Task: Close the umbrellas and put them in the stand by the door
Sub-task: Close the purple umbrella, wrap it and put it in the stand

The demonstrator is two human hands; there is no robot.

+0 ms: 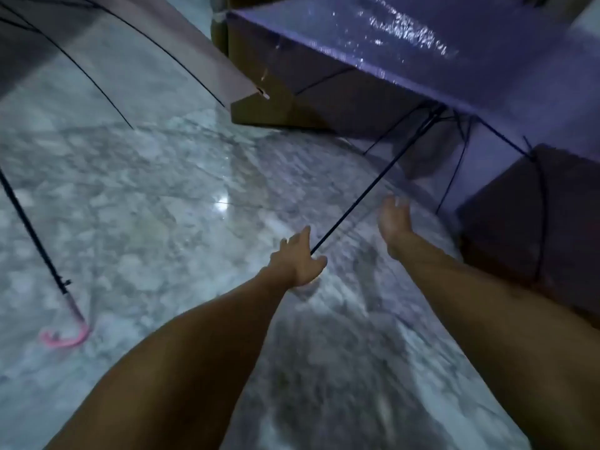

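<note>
On the grey marbled floor [136,196], two open umbrellas lie with their clear canopies spread. Toward the right, the purple-tinted umbrella [406,43] rests with its wet canopy against cardboard boxes [269,105], its dark shaft [373,183] slanting down toward the person. At the shaft's lower end the left hand [300,259] reaches in, fingers spread around the end of the shaft; blur makes it impossible to tell whether they already grip it. Just beyond and to the right, the right hand [394,216] is held out near the shaft with fingers loose and apart, holding nothing. Well apart on the left, the second umbrella [81,43] stands open too, its black shaft running down to a pink hooked handle [66,339] that lies on the floor.
</note>
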